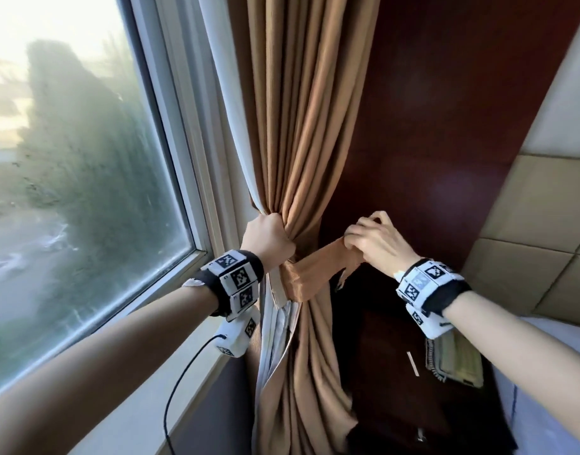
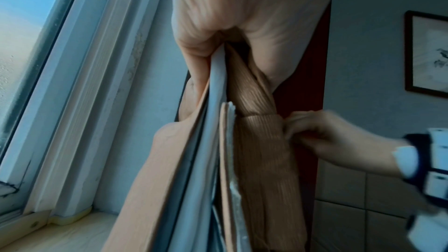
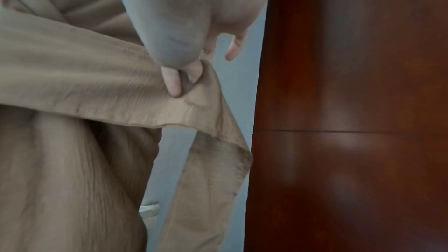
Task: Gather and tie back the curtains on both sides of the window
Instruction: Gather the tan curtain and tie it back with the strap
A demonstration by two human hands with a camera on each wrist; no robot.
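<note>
Curtain [image 1: 301,126], tan and ribbed, hangs bunched just right of the window [image 1: 85,159], clenched in the left hand [image 1: 269,239]. The right hand [image 1: 377,244] pinches the matching tie-back band [image 1: 314,274] wrapped round it. Tying is under way; next likely calls for securing the band's free end.

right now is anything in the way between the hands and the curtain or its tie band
Nothing visible. The left hand already grips the gathered curtain, and the right hand pinches the tie band wrapped around it.
</note>
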